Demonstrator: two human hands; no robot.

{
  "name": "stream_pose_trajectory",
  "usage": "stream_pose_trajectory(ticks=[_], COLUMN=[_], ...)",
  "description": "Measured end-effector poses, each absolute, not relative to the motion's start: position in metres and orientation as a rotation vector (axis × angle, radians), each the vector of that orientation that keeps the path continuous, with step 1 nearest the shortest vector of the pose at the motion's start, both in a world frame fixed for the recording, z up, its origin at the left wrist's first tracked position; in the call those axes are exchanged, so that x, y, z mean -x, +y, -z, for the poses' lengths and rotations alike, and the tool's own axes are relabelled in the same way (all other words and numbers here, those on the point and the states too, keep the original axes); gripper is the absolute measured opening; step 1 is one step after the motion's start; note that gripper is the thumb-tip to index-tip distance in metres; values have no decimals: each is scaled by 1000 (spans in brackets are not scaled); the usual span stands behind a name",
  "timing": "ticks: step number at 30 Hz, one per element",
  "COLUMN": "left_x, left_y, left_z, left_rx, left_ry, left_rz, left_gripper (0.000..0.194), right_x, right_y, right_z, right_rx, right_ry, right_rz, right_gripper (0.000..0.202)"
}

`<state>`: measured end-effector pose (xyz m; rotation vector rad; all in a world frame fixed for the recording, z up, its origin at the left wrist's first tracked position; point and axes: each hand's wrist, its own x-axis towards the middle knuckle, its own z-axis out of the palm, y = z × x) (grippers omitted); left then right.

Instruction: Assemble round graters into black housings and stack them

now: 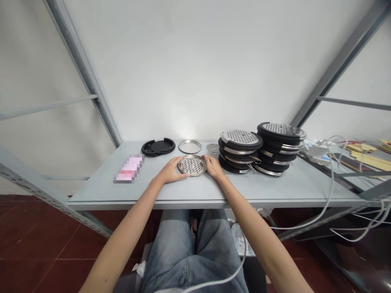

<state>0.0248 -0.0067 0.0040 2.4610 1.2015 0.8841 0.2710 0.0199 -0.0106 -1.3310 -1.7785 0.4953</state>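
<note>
Faded blue denim jeans [171, 248] cover our lap, with a thin white cable [226, 280] trailing across it; beyond them, at the front of the pale grey flat tabletop [106, 183], a round silver metal disc with a perforated face and a bright rim [192, 165] sits between our hands. Our left hand [171, 171] curves around its left side, the thumb along the near edge and the fingers towards the far edge; our right hand [214, 167] is drawn in narrow against the right side, so we hold the disc from both flanks; whether its underside touches the tabletop we cannot tell.

Just behind it lies a thin silver metal ring [190, 153]; to the right of that, a flat grey perforated metal plate [212, 149] is partly hidden by the nearer stack of round black-edged pieces with metal bands [240, 138]; a second, similar stack [281, 129] stands beside it, farther right. Left of the ring, a smooth black round plate [163, 145] overlaps a black ring-shaped piece [146, 151]; a blurred pink rectangular item [130, 169] lies nearer us.

We judge the step in hand to be steadying or fitting the disc at its rim; the next move calls for even pressure from both sides, keeping it level.
</note>
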Motion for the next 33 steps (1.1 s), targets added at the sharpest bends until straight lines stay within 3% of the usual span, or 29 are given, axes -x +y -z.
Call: stream_pose_trajectory(ticks=[6, 13, 33], left_x=[-26, -25, -26], left_y=[-4, -2, -6], left_z=[-3, -1, -6], left_rx=[-2473, -2467, -2452], left_ry=[1364, 1384, 1296], left_rz=[-740, -668, -790], left_gripper=[110, 118, 99], right_x=[-270, -269, -268], right_y=[16, 13, 17], right_z=[7, 4, 9], right_rx=[1319, 1229, 1248], right_ry=[-1822, -1920, -1961], right_rz=[-488, -463, -375], right_gripper=[46, 47, 30])
